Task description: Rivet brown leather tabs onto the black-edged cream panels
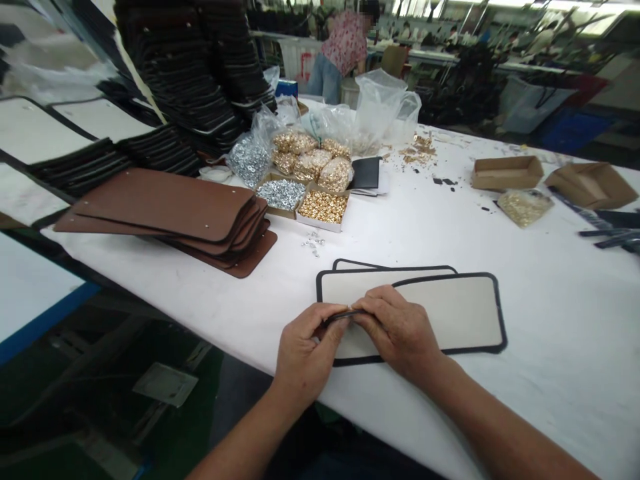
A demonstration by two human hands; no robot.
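Observation:
My left hand (306,347) and my right hand (403,327) meet near the front edge of the table. Thumbs and fingertips of both are pinched on a thin dark edge, which looks like the raised left end of a white panel with black edging (463,310). The rest of that panel slants to the right, beneath and beyond my right hand. More black-edged white panels (350,283) lie flat under it, partly covered by my hands. My fingers hide what exactly sits between the fingertips.
Brown panels (165,203) are piled to the left, before tall black stacks (185,67). Open boxes of silver pieces (281,193) and gold pieces (323,207) stand mid-table, with bagged gold parts (313,163) behind. Cardboard trays (507,173) sit at right. A person (343,50) bends beyond.

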